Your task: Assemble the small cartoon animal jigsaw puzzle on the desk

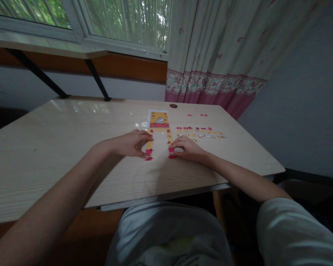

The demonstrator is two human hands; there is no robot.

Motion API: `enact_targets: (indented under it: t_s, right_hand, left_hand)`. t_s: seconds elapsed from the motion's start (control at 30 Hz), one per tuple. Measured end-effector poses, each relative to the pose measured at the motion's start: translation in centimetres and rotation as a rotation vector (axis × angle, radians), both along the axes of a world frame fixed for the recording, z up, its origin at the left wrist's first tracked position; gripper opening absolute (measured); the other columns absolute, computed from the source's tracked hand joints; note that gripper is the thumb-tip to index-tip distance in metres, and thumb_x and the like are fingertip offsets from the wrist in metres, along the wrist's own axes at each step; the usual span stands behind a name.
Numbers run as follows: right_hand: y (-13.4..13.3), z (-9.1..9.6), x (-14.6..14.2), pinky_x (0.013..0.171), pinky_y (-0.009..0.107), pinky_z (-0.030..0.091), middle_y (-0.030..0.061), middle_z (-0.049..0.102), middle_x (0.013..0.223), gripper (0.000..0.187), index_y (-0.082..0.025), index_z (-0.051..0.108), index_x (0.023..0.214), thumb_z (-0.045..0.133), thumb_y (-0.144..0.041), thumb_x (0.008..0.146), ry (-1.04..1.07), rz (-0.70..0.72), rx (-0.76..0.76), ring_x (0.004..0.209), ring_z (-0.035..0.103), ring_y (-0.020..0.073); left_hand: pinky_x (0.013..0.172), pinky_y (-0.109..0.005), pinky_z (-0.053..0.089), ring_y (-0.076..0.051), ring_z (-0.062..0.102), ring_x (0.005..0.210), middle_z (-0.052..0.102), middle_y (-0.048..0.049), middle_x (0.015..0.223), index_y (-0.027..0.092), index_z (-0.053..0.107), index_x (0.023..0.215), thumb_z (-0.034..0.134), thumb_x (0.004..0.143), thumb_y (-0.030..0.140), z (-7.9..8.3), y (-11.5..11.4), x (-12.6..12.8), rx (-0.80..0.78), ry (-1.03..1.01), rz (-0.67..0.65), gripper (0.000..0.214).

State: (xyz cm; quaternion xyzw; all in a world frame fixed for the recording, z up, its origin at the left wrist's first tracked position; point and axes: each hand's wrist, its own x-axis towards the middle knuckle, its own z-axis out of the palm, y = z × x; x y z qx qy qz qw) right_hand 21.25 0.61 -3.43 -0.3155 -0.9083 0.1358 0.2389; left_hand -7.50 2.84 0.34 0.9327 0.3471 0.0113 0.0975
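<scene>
A half-built jigsaw frame of yellow and red pieces lies in the middle of the wooden table. My left hand rests with curled fingers on the left strip of joined pieces. My right hand pinches at the lower end of the right strip, fingers pressed on a red piece. A small reference card with a yellow and red picture lies just beyond the frame. Several loose pieces are spread to the right of my right hand.
A few stray red pieces lie near the table's far edge, by a round cable hole. A patterned curtain hangs behind the table on the right. A window with a sill runs along the back.
</scene>
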Motion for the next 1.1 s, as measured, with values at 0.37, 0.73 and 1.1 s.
enact_targets:
  t_s: [0.37,0.73,1.1]
  right_hand:
    - [0.03,-0.11,-0.01,0.087,0.033,0.046,0.0082,0.074,0.096,0.014,-0.018,0.073,0.093,0.065,-0.028,0.087,0.015,0.032,0.064,0.092,0.066,0.0173]
    - [-0.18,-0.03,0.0,0.078,0.03,0.044,0.0061,0.074,0.083,0.018,-0.018,0.073,0.083,0.062,-0.031,0.09,-0.042,0.074,0.203,0.079,0.064,0.0158]
    - [-0.55,0.39,0.55,0.076,0.031,0.043,0.0094,0.073,0.093,0.028,-0.018,0.071,0.095,0.048,-0.035,0.097,-0.164,0.136,0.263,0.084,0.064,0.018]
  left_hand:
    - [0.102,-0.041,0.04,-0.029,0.055,0.117,0.06,-0.0154,0.127,0.014,0.058,0.123,0.061,0.081,0.046,-0.29,0.0,0.02,0.024,-0.038,-0.017,0.053]
    - [0.102,-0.042,0.04,-0.029,0.055,0.114,0.06,-0.017,0.125,0.011,0.057,0.12,0.058,0.081,0.038,-0.16,-0.23,0.43,0.008,-0.046,0.015,0.048]
    - [0.1,-0.041,0.04,-0.028,0.054,0.113,0.059,-0.0143,0.125,0.015,0.057,0.12,0.058,0.081,0.042,-0.46,-0.09,0.24,0.01,-0.045,0.03,0.047]
